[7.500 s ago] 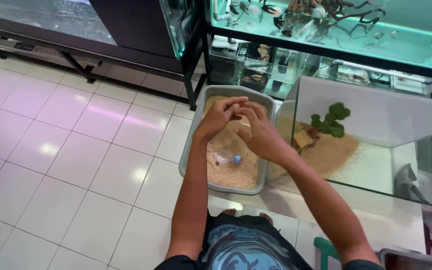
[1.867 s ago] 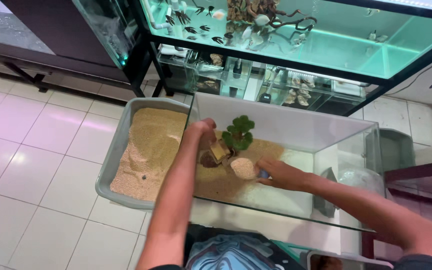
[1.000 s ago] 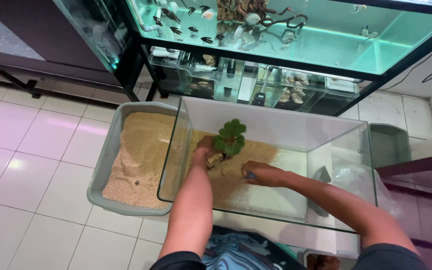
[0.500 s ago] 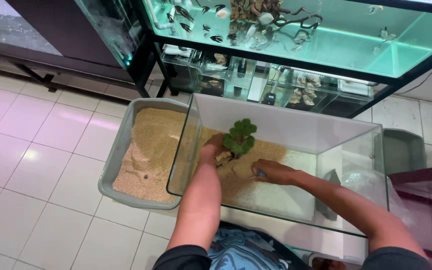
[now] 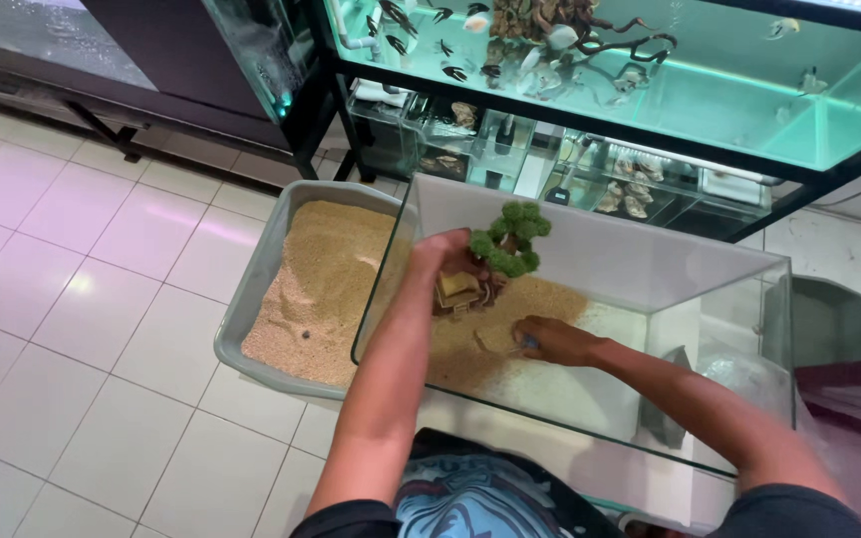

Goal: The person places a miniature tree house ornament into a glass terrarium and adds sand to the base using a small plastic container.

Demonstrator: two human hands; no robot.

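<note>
A glass tank stands on the floor with tan sand spread over part of its white bottom. My left hand reaches over the tank's left wall and grips a small tree ornament with green tufts and a yellowish base, holding it a little above the sand. My right hand lies flat on the sand inside the tank, fingers closed around a small blue thing that is mostly hidden. A grey tub full of the same sand sits just left of the tank.
Behind the tank stands a black metal rack with a lit aquarium holding fish and driftwood, and small glass boxes below. A grey container sits at the right. White floor tiles stretch to the left.
Earlier both hands worked in the grey sand tub; now both are inside the glass tank. Over the last second the tree ornament has lifted slightly and my right hand has pressed onto the sand.
</note>
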